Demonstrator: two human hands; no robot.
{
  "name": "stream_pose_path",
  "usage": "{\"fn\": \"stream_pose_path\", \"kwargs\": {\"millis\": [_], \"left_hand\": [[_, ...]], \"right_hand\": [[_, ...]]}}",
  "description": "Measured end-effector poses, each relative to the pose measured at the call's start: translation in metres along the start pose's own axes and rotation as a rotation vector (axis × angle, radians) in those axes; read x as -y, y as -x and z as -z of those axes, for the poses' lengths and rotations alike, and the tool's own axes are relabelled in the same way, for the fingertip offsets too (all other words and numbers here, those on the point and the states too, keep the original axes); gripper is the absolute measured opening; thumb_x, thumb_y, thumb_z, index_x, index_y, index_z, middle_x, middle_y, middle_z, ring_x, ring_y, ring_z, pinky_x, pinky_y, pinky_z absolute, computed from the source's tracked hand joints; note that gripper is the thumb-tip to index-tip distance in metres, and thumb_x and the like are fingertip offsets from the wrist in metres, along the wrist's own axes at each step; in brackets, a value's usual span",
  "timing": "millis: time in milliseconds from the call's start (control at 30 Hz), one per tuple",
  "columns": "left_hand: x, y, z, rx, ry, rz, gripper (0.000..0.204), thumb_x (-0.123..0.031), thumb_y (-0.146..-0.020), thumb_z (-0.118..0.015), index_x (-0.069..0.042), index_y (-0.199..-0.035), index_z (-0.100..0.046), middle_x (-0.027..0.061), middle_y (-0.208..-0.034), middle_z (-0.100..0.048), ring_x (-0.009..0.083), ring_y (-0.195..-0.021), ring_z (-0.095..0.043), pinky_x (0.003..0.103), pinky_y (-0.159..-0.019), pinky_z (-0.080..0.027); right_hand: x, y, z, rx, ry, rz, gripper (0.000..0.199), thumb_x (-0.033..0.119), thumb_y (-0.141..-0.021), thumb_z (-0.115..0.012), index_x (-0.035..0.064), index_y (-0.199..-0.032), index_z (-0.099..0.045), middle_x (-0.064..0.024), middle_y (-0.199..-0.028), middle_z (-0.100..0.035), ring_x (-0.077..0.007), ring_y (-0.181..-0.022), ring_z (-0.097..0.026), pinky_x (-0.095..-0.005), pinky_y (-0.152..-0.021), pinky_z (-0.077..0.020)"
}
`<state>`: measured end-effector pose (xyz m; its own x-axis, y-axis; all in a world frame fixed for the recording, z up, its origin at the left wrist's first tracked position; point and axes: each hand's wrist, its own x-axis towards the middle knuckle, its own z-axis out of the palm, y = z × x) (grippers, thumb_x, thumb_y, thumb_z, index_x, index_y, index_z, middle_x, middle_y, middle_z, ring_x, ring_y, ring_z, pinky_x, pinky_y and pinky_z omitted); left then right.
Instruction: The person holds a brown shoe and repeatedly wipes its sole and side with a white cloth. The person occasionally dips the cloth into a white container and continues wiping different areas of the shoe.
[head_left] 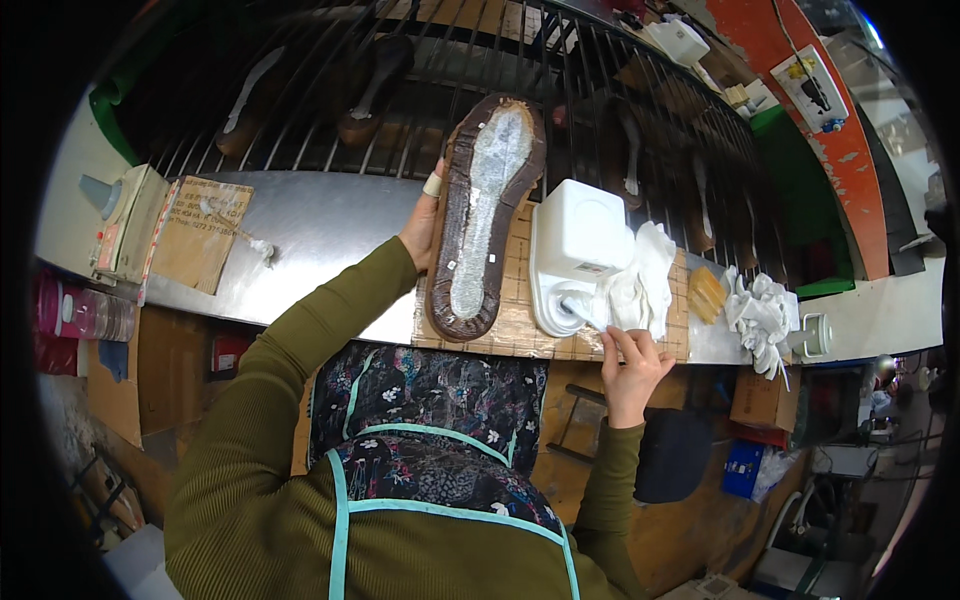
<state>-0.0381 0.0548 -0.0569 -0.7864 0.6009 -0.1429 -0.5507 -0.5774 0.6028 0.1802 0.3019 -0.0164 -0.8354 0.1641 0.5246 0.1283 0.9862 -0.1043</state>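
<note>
My left hand (424, 222) is closed on the left side of a brown shoe upper (512, 190), held bottom up over the bench with its pale insole showing between the folded-in edges. My right hand (632, 372) pinches the thin handle of a brush (588, 317). The brush's tip sits in the small round cup of a white glue dispenser (590, 225), so the bristles are mostly hidden. Right beside the dispenser lies a crumpled white cloth (645, 275), just beyond my right fingers.
Behind the bench (330, 215) runs a rack of metal bars (440, 120) with several brown shoes on it. Cardboard (200, 235) and a white-tipped stick (262, 247) lie on the left. On the right are a yellowish block (706, 295) and a white rag heap (762, 318).
</note>
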Motion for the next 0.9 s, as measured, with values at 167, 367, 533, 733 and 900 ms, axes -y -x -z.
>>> {"fn": "stream_pose_path", "kwargs": {"millis": [167,367,533,733,900], "left_hand": [[0.011,-0.013,0.002,0.037,-0.091,-0.05,0.092,-0.078,-0.079,-0.045,-0.005,-0.135,-0.047,0.0138,-0.126,-0.057,0.0205,-0.11,-0.059,0.037,-0.096,-0.049],[0.014,-0.005,0.011,0.058,-0.058,0.065,0.108,-0.087,-0.072,-0.037,-0.006,-0.142,-0.037,0.0147,-0.138,-0.048,0.0247,-0.12,-0.052,0.039,-0.102,-0.044],[0.016,-0.006,0.015,0.114,0.002,0.143,0.103,-0.083,-0.073,-0.046,-0.008,-0.143,-0.037,0.0149,-0.139,-0.047,0.0249,-0.124,-0.05,0.04,-0.105,-0.043],[0.021,-0.014,0.016,0.235,0.1,0.136,0.101,-0.079,-0.07,-0.055,-0.009,-0.141,-0.04,0.0128,-0.138,-0.049,0.0235,-0.123,-0.051,0.039,-0.105,-0.043],[0.021,-0.016,0.013,0.243,0.034,0.17,0.105,-0.081,-0.066,-0.057,-0.011,-0.143,-0.038,0.0116,-0.139,-0.048,0.0239,-0.124,-0.051,0.039,-0.104,-0.044]], "right_hand": [[-0.01,0.002,0.003,0.223,-0.338,-0.284,0.01,0.02,-0.086,-0.069,0.01,-0.083,-0.07,-0.0025,-0.064,-0.056,-0.0118,-0.055,-0.047,-0.0285,-0.06,-0.031],[-0.031,0.007,-0.007,0.606,-1.203,-0.855,0.017,0.019,-0.093,-0.062,0.0022,-0.091,-0.065,0.0011,-0.068,-0.061,-0.0029,-0.059,-0.046,-0.0196,-0.056,-0.0351],[0.017,-0.044,-0.001,0.126,-1.032,-0.548,0.009,0.007,-0.084,-0.07,0.0045,-0.092,-0.07,-0.0001,-0.077,-0.064,-0.0062,-0.067,-0.052,-0.0226,-0.063,-0.0366],[0.082,-0.132,-0.008,-0.117,-0.555,-0.096,0.013,0.015,-0.077,-0.076,0.0099,-0.089,-0.075,-0.0005,-0.081,-0.061,-0.0103,-0.067,-0.053,-0.0286,-0.072,-0.0301],[0.079,-0.163,-0.037,-0.426,-0.171,0.027,0.014,0.02,-0.077,-0.077,0.0147,-0.091,-0.075,0.0027,-0.085,-0.06,-0.0103,-0.064,-0.05,-0.0315,-0.073,-0.0254]]}}
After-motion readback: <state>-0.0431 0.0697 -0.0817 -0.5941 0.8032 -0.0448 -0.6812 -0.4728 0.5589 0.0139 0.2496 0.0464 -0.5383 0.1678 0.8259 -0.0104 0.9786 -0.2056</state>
